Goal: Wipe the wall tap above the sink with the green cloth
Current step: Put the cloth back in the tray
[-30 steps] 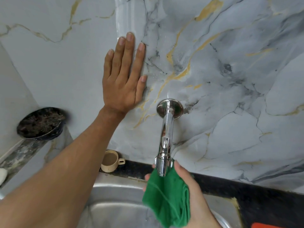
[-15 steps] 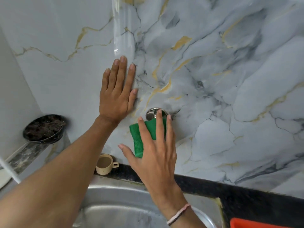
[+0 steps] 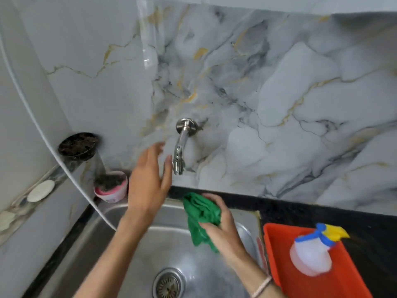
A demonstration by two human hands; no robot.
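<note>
Cloth contact with tap (image 3: 182, 145) was zero in what I saw: right hand (image 3: 221, 229) was clamped on bunched green cloth (image 3: 200, 216), low over sink (image 3: 137, 250), below the spout. Left hand (image 3: 148, 181) was fingers apart, empty, blurred, just beside the spout. Tap looked shiny; can't judge whether wiping was complete.

In front of me the wall (image 3: 279, 93) is glossy grey-and-white marble with gold veins, and daylight glints off it in a pale streak near the top. A black stone counter (image 3: 300, 209) runs along its foot. To my left a plain side wall (image 3: 23, 104) meets a narrow marble ledge (image 3: 28, 203), blurred in places.
</note>
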